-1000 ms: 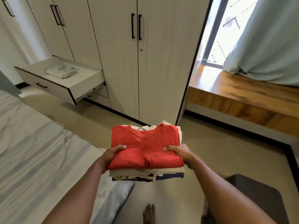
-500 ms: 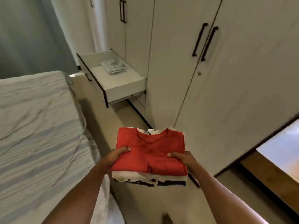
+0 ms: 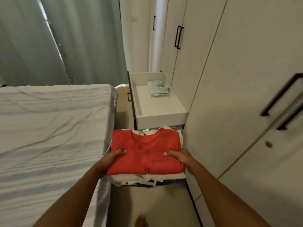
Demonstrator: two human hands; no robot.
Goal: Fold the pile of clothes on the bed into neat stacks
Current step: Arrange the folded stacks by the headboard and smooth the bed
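The stack point(image 3: 146, 154) of folded clothes, red shirt on top, is held in the air just short of the open drawer's point(image 3: 160, 118) near wall. The bed point(image 3: 49, 128) edge lies left of the drawer and the wardrobe point(image 3: 229, 112) doors right of it, leaving a narrow floor point(image 3: 155, 202) strip. A pale cloth point(image 3: 157, 90) lies toward the drawer's far end. The left hand point(image 3: 113, 158) and right hand point(image 3: 178, 157) grip the stack's sides, thumbs on top, other fingers hidden beneath.

The red shirt point(image 3: 146, 154) is showing soft matt cloth; the bed point(image 3: 49, 128) sheet is looking ribbed and wrinkled; the wardrobe point(image 3: 237, 95) doors are appearing smooth, matt.
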